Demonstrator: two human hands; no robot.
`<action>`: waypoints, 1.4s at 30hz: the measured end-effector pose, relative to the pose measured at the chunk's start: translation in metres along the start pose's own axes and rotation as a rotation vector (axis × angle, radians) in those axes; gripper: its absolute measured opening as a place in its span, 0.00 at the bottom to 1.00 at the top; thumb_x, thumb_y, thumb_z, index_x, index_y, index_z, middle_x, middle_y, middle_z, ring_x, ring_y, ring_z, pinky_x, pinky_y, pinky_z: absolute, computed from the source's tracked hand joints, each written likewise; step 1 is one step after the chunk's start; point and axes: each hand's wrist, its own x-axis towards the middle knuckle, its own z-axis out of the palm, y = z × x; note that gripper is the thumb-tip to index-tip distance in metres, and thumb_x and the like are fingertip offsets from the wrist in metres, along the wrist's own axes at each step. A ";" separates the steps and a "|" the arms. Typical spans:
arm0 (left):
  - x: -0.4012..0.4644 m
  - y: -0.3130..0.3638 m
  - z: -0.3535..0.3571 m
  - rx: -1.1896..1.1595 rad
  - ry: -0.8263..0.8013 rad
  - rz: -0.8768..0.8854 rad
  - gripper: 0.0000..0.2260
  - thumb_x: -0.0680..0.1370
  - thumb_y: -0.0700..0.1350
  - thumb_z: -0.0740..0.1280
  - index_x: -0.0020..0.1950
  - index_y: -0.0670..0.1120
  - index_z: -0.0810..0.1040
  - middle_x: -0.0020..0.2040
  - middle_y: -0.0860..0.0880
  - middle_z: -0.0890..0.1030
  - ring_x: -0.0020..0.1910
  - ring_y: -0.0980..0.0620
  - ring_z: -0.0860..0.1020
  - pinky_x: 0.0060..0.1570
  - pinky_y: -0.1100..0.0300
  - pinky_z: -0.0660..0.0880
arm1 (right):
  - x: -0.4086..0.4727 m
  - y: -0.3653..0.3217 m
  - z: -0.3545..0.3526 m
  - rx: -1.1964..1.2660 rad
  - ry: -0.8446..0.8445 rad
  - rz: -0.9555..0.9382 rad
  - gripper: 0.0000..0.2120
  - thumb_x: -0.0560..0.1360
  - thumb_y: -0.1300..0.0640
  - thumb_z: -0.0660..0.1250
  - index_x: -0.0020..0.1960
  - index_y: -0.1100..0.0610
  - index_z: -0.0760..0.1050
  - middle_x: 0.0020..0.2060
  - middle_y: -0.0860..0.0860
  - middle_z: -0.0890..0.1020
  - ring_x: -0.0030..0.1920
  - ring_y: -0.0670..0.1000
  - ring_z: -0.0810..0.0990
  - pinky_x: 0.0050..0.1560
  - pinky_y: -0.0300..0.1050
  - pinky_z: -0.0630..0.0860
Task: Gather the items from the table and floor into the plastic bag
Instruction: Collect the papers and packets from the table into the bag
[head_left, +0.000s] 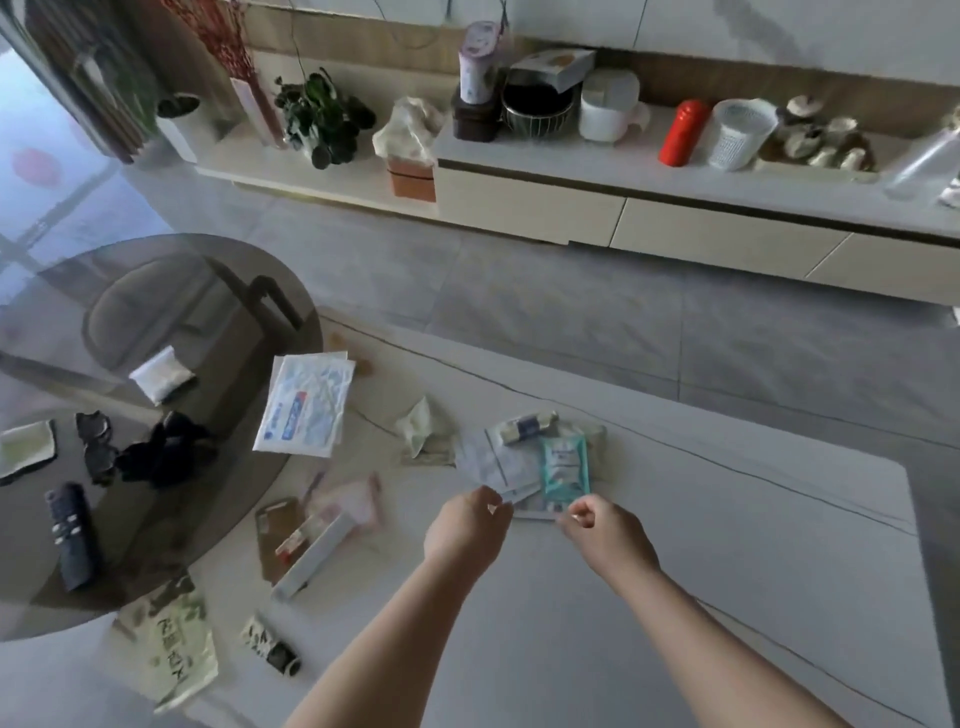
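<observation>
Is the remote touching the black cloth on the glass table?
Apart. The head view shows the remote lying nearer the table edge, with a clear strip of glass table between its top end and the black cloth.

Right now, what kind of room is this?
Probably a home living room: a long cream low cabinet holds a leafy green potted plant, and a dark remote control lies on the round smoked-glass table.
</observation>
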 end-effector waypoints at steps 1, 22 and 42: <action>0.011 -0.003 0.006 -0.013 -0.012 0.003 0.15 0.79 0.54 0.60 0.62 0.52 0.76 0.59 0.48 0.80 0.56 0.47 0.79 0.55 0.55 0.77 | 0.010 0.004 0.006 0.000 0.004 0.011 0.08 0.74 0.48 0.64 0.49 0.51 0.76 0.49 0.49 0.81 0.50 0.52 0.78 0.46 0.42 0.73; 0.223 0.002 0.108 0.280 0.105 0.244 0.24 0.82 0.49 0.54 0.78 0.52 0.52 0.79 0.52 0.51 0.78 0.48 0.47 0.76 0.49 0.51 | 0.200 0.057 0.076 -0.204 0.230 0.039 0.38 0.75 0.46 0.66 0.76 0.51 0.48 0.74 0.57 0.54 0.73 0.60 0.54 0.65 0.56 0.67; 0.129 -0.063 0.161 -0.008 -0.027 -0.133 0.20 0.77 0.54 0.65 0.67 0.51 0.69 0.59 0.49 0.71 0.58 0.48 0.74 0.53 0.56 0.72 | 0.155 0.091 0.095 0.022 0.094 -0.019 0.23 0.75 0.60 0.65 0.68 0.47 0.67 0.58 0.55 0.74 0.56 0.56 0.74 0.53 0.43 0.70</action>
